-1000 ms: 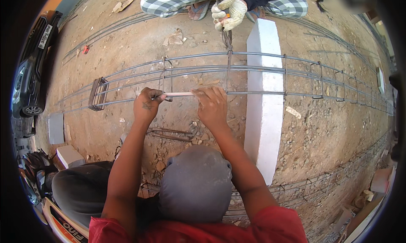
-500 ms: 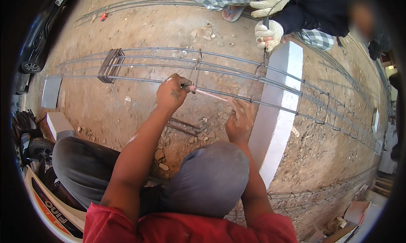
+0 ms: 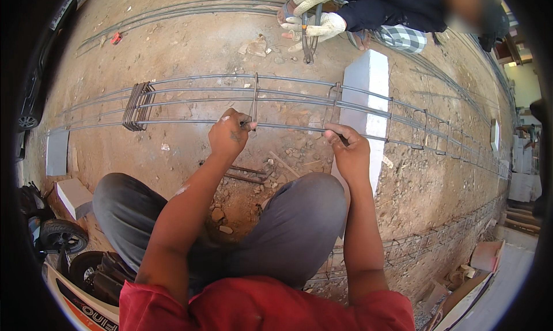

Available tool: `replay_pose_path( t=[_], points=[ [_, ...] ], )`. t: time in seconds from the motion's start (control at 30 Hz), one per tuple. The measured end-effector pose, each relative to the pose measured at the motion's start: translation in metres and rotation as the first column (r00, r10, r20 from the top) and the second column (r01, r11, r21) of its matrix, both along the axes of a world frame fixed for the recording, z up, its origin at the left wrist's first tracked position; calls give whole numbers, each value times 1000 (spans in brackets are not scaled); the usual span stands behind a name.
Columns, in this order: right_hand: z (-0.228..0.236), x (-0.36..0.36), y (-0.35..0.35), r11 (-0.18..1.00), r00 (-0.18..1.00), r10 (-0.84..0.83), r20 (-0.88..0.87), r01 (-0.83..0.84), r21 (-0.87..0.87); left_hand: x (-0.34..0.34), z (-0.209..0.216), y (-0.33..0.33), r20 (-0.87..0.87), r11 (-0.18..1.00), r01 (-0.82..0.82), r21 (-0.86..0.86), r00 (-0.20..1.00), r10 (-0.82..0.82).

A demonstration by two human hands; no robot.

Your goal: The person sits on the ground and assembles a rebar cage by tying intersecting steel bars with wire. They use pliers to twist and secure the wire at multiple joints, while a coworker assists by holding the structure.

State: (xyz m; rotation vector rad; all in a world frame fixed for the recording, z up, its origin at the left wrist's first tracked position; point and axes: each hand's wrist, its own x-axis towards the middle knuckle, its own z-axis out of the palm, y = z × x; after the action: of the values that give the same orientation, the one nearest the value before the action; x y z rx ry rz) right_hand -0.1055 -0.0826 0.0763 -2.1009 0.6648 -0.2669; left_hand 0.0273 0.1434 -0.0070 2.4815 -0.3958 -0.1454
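A long cage of steel reinforcing bars point(image 3: 196, 100) stretches across the ground before me, with square wire stirrups around it. My left hand point(image 3: 229, 136) is closed at the near bar, its fingertips gripping the lower corner of an upright stirrup point(image 3: 255, 95). To the right, my right hand point(image 3: 351, 149) pinches the same near bar beside another stirrup point(image 3: 334, 103). A thin wooden stick point(image 3: 284, 164) lies on the dirt below the bars, between my forearms. A bunch of stirrups point(image 3: 136, 106) hangs together at the cage's left part.
A pale block point(image 3: 368, 77) supports the cage at right; another grey block point(image 3: 56, 152) stands at its left end. Across from me, a person's gloved hands point(image 3: 317, 27) hold pincers point(image 3: 309, 43). Loose bars point(image 3: 190, 9) lie beyond. A motorbike point(image 3: 63, 236) stands at lower left.
The thin stick that stretched between my hands is now on the ground. My right hand has moved up onto the near bar. The other person's pincers have swung left, off the cage.
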Motion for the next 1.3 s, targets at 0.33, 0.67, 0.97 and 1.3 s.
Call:
replay_pose_path(
  t=[0.33,0.67,0.97,1.3],
  points=[
    [6,107,96,990,931,81,-355,-117,-82,16,8,8,49,972,228,63,972,-231],
    [-56,119,112,989,951,-8,-310,55,141,22,2,15,-51,972,236,16,971,-235],
    [-47,108,112,881,872,-336,357,157,447,23,11,10,-44,966,253,60,967,-250],
    [-12,70,77,693,640,-609,469,141,707,24,12,8,210,934,310,178,915,-343]
  ],
)
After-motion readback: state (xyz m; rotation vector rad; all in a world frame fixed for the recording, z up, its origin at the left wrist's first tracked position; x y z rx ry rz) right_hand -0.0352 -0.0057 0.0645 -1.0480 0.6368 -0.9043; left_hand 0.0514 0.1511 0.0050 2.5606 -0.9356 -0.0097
